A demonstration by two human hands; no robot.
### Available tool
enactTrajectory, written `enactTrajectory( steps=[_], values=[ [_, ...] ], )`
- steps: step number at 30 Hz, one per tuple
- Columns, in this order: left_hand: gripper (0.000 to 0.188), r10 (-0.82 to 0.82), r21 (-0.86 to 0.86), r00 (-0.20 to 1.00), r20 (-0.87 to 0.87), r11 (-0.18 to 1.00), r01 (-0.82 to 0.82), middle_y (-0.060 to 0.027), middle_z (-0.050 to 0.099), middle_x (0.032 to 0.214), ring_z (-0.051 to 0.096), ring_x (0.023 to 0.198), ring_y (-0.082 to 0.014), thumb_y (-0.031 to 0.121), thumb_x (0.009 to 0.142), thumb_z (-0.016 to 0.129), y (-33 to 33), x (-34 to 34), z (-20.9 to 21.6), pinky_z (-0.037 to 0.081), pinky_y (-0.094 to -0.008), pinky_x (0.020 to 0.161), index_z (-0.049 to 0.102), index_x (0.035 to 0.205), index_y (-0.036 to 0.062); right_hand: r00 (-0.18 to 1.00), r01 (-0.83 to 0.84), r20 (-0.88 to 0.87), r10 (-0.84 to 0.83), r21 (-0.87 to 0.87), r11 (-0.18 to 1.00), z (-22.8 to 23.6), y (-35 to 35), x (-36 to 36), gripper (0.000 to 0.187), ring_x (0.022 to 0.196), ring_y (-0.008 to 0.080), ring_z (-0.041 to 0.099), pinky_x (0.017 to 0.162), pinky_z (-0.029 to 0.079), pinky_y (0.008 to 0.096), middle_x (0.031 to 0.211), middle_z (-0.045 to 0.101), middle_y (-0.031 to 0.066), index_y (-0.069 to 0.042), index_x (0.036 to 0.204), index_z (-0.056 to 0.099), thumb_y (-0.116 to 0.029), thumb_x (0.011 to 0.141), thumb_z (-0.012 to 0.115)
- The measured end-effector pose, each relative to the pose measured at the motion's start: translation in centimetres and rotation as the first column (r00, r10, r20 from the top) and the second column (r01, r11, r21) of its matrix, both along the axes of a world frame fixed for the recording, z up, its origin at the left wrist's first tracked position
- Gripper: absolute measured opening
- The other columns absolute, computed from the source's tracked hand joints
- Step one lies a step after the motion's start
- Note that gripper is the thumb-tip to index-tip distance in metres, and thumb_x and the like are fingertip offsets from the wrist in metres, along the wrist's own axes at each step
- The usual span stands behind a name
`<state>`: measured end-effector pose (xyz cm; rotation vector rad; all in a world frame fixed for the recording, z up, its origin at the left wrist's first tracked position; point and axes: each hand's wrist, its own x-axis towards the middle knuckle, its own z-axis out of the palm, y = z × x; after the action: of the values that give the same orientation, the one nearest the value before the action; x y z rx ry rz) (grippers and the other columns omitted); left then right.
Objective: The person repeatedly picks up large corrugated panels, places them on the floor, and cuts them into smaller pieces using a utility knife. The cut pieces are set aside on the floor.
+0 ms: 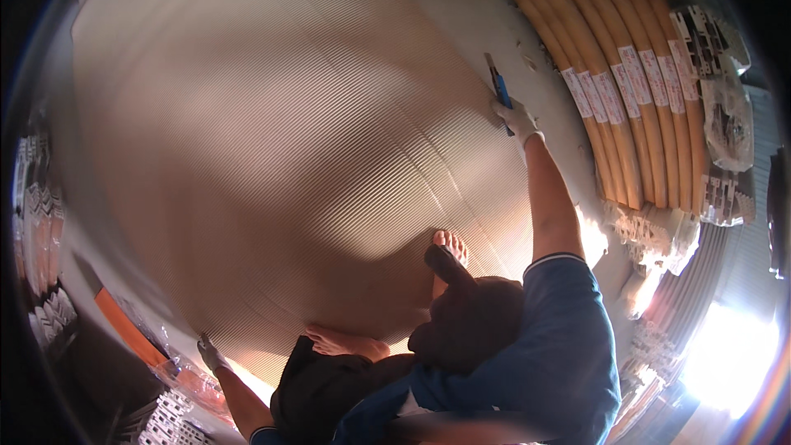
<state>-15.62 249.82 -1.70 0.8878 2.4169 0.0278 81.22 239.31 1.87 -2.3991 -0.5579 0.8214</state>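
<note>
A large brown sheet of corrugated cardboard [272,140] lies flat under me, its fine ribs running across it. My right hand [519,121], in a pale glove, reaches out to the sheet's right edge. It is closed around a blue utility knife [500,86] with its blade end pointing away from me. Low on the left, my gloved left hand [213,355] is at the sheet's near left edge. Its fingers are small and dim, so their grip on the edge is unclear. My bare feet [350,342] are on the cardboard.
Long brown wrapped bundles [614,74] with white labels lie stacked at the right. White slotted profiles [710,49], partly in clear plastic, sit at their ends. An orange strip [128,327] and more plastic-wrapped profiles [39,222] line the left. Bright light glares at lower right.
</note>
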Motion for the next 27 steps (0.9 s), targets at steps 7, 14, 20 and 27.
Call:
enactTrajectory(
  steps=[7, 14, 20, 27],
  values=[
    [0.096, 0.006, -0.022, 1.0, 0.0, 1.0, -0.006, -0.0173, 0.033, 0.147, 0.038, 0.13, -0.0401, 0.07, 0.08, 0.05, 0.0, -0.7, -0.5, 0.037, -0.0541, 0.101, 0.025, 0.145, 0.0056, 0.985, 0.174, 0.016, -0.173, -0.075, 0.982, 1.8, -0.1, -1.5, 0.046, 0.066, 0.0123, 0.05, 0.06, 0.041, 0.0292, 0.076, 0.056, 0.0011, -0.004, 0.109, 0.064, -0.043, 0.085, 0.063],
    [0.091, 0.178, 0.049, 0.962, 0.209, 0.98, -0.192, -0.0141, 0.032, 0.147, 0.035, 0.132, -0.0372, 0.069, 0.08, 0.05, -1.2, 2.3, 1.8, 0.029, -0.0608, 0.104, 0.026, 0.143, 0.0081, 0.984, 0.158, 0.072, -0.163, 0.078, 0.984, 2.1, 0.0, -2.9, 0.035, 0.062, 0.0147, 0.054, 0.06, 0.043, 0.0308, 0.07, 0.059, 0.0032, -0.007, 0.102, 0.066, -0.036, 0.082, 0.067],
    [0.093, 0.177, -0.058, 0.969, 0.172, 0.984, -0.169, -0.0111, 0.03, 0.15, 0.031, 0.135, -0.0335, 0.071, 0.079, 0.047, -1.8, 3.8, 3.3, 0.028, -0.0588, 0.106, 0.027, 0.142, 0.0053, 0.988, 0.147, 0.033, -0.151, 0.098, 0.984, 1.8, 0.7, -2.3, 0.037, 0.072, 0.0187, 0.059, 0.069, 0.046, 0.0321, 0.077, 0.062, 0.0082, -0.006, 0.106, 0.065, -0.034, 0.082, 0.066],
    [0.086, 0.164, -0.051, 0.975, 0.15, 0.986, -0.158, -0.0175, 0.044, 0.138, 0.045, 0.124, -0.0376, 0.07, 0.083, 0.042, -1.9, 3.0, 2.2, 0.034, -0.0567, 0.103, 0.035, 0.136, 0.0029, 0.9, 0.019, 0.436, 0.02, -0.085, 0.996, 1.6, 1.2, -5.1, 0.045, 0.105, 0.0353, 0.057, 0.09, 0.045, 0.0414, 0.114, 0.06, 0.0151, -0.008, 0.122, 0.055, -0.027, 0.082, 0.063]
  ],
)
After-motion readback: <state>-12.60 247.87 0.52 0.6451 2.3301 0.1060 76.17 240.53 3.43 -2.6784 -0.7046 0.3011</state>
